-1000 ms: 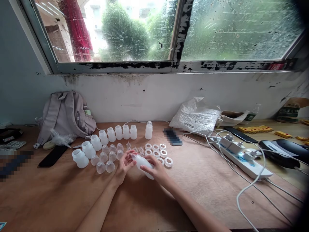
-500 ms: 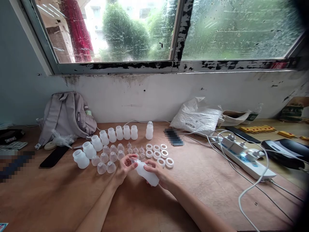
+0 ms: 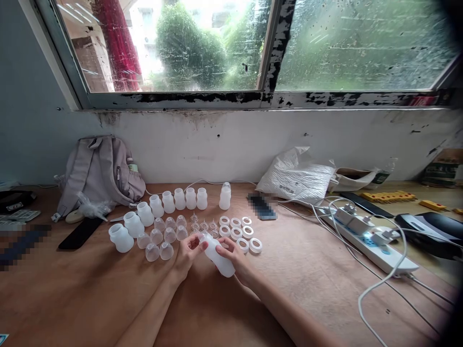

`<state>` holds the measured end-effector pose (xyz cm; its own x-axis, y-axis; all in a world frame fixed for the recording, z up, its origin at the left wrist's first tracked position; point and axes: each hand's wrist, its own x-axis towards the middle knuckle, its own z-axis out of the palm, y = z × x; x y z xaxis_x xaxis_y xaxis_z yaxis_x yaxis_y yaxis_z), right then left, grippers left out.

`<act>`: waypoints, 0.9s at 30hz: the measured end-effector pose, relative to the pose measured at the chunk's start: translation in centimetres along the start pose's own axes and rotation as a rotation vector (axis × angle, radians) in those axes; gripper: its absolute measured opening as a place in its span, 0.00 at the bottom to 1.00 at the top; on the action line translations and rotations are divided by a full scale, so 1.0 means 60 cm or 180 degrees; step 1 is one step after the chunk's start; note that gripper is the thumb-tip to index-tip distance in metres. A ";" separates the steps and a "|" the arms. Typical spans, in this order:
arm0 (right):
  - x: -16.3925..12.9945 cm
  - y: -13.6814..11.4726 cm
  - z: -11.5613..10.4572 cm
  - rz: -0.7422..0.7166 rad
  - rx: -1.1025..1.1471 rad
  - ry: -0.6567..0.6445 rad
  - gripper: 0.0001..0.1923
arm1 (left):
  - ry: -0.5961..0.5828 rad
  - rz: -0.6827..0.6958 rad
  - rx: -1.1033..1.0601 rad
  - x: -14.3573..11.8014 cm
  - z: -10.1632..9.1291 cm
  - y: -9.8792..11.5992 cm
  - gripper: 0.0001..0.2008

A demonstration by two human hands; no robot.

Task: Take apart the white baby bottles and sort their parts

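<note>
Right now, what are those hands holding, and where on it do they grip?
A small white plastic bottle, tilted. The right hand holds its body; the left hand pinches its neck end.

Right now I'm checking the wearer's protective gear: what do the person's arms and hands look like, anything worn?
Nothing worn shows. The left hand and right hand are bare, without gloves; no ring, watch or bracelet can be seen. Both forearms are bare to the frame's lower edge, with no sleeve in view. The fingers are slim; the nails are too small to judge.
</note>
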<state>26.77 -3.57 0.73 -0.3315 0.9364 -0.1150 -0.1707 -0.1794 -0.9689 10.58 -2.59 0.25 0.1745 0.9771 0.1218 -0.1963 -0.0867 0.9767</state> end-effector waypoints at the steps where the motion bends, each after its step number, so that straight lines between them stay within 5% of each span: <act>1: 0.000 0.001 -0.001 0.0032 0.0073 -0.0074 0.17 | -0.0015 0.0053 0.0021 -0.001 0.000 0.000 0.14; 11: 0.001 0.001 -0.001 -0.0051 0.0080 0.0018 0.18 | 0.0100 0.0335 0.1007 0.003 -0.013 0.010 0.19; 16: -0.001 -0.002 -0.006 0.0007 0.0434 -0.0034 0.17 | 0.0568 0.1199 0.3240 -0.002 -0.082 0.058 0.14; 22: -0.003 -0.008 -0.016 -0.0027 0.0587 0.0079 0.22 | 0.0802 0.0945 0.5331 -0.036 -0.141 0.051 0.16; 25: -0.001 -0.009 -0.018 -0.0133 0.0545 0.0079 0.19 | 0.0899 0.1016 0.5323 -0.050 -0.131 0.047 0.14; 27: 0.002 -0.011 -0.021 -0.0241 0.0484 0.0136 0.17 | 0.0922 0.1085 0.4728 -0.050 -0.114 0.056 0.14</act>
<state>27.99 -2.97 1.06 -0.2731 0.9604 -0.0553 -0.3333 -0.1484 -0.9311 2.77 -4.51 1.98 0.1016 0.8594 0.5011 0.9442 -0.2419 0.2235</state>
